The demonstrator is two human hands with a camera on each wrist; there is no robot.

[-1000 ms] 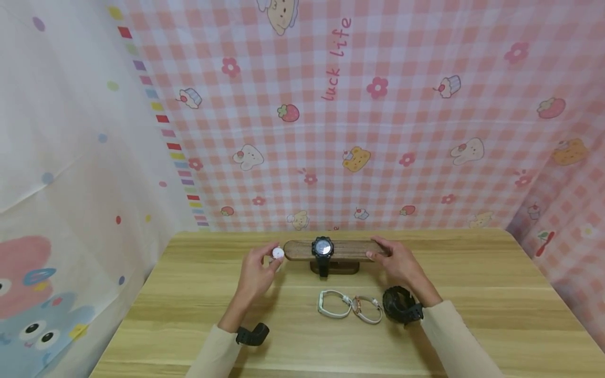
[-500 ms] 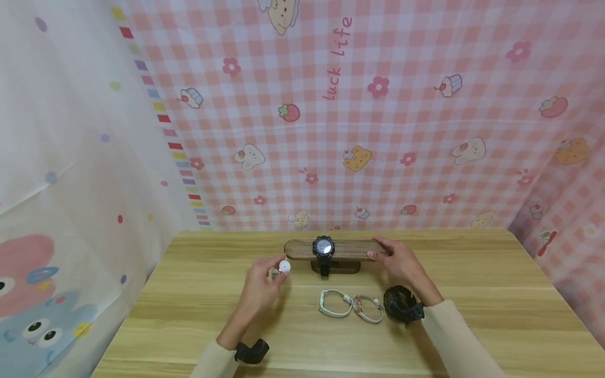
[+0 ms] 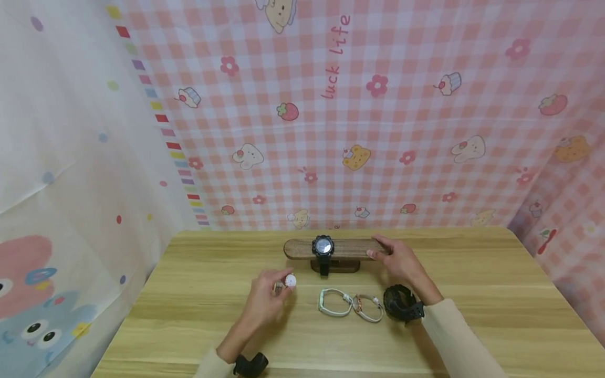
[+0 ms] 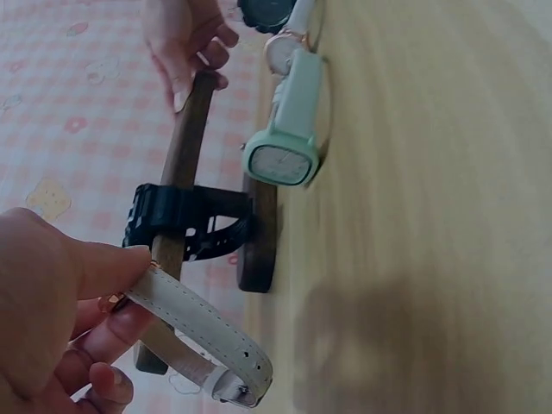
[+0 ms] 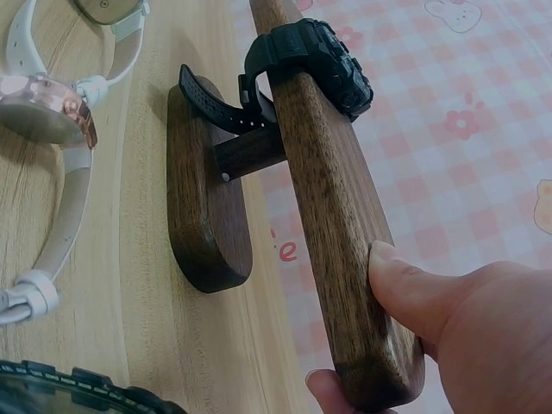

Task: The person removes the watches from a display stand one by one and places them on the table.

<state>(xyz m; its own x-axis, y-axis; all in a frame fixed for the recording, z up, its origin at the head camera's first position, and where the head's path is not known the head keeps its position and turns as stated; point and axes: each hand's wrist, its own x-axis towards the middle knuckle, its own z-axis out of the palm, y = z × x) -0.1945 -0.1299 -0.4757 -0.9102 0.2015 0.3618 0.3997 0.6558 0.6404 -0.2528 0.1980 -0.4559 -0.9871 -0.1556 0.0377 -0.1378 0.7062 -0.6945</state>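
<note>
A wooden watch stand (image 3: 347, 249) stands at the table's far middle, with a black watch (image 3: 323, 247) strapped round its bar. My right hand (image 3: 378, 251) grips the bar's right end (image 5: 345, 259), thumb on top. My left hand (image 3: 280, 286) pinches a small round white-faced watch (image 3: 290, 281) by its cream strap (image 4: 200, 335), low over the table in front of the bar's left end. Nearer me lie a pale square-faced watch (image 3: 331, 303), a rose-gold watch (image 3: 366, 308) and a chunky black watch (image 3: 399, 303) in a row.
The wooden table (image 3: 472, 294) is backed by a pink checked cloth (image 3: 378, 131) and a white curtain (image 3: 71, 157) on the left. The stand's base (image 5: 203, 194) sits just behind the row of loose watches.
My left hand has carried the white-faced watch from the bar's left end toward me and down near the table. The right hand has stayed on the bar.
</note>
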